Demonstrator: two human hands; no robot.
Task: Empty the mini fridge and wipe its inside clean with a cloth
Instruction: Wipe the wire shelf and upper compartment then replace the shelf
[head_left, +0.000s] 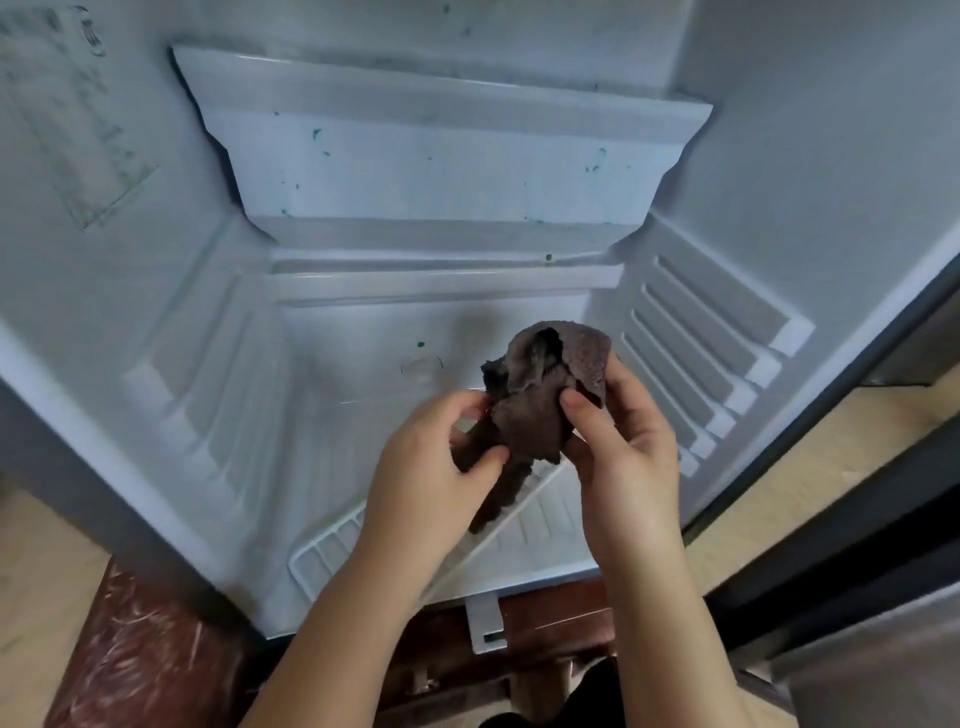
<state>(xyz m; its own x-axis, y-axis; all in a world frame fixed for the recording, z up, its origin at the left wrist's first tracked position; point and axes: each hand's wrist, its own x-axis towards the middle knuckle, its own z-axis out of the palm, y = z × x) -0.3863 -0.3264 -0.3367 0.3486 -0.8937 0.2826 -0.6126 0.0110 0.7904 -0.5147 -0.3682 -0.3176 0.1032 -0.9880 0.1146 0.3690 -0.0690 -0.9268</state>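
The mini fridge (171, 291) stands open in front of me, its white inside bare of food. A bunched dark brown cloth (540, 395) is held up in front of the opening by both hands. My left hand (436, 462) pinches its lower left part, and my right hand (618, 441) grips its right side with the thumb pressed on the fabric. Small green specks dot the back wall (441, 171) and the fridge floor (363, 364). A white wire shelf (332, 551) lies tilted on the fridge floor, partly hidden by my arms.
The side walls carry moulded shelf rails (717, 353). The fridge door (883, 467) stands open at the right. A reddish-brown wooden stand (145, 654) holds the fridge above a light floor (36, 561). A white bracket (485, 623) hangs below the front edge.
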